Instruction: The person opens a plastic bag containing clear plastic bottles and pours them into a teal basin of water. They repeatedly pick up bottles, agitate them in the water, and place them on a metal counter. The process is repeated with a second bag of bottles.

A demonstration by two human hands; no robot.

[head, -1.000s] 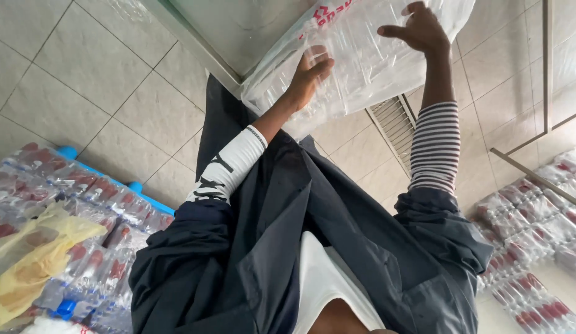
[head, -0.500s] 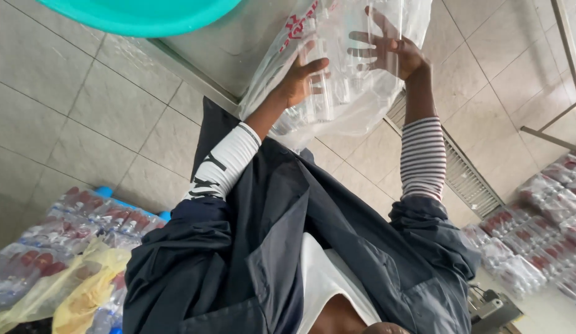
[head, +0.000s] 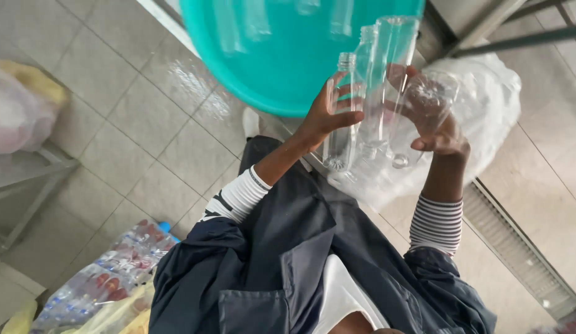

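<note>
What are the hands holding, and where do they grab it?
Each hand grips clear empty bottles by their sides: the left hand around one near its middle, the right hand around others lower down.

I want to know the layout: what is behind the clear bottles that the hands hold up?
Behind the clear plastic bottles is a teal basin, with a clear plastic bag lower right. Its contents cannot be seen; hands cover part.

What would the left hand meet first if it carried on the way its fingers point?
The left hand, gripping clear empty bottles, points up-picture toward the teal basin. Its rim looks like the first thing in line, though depth is unclear and the basin may sit on a different level.
</note>
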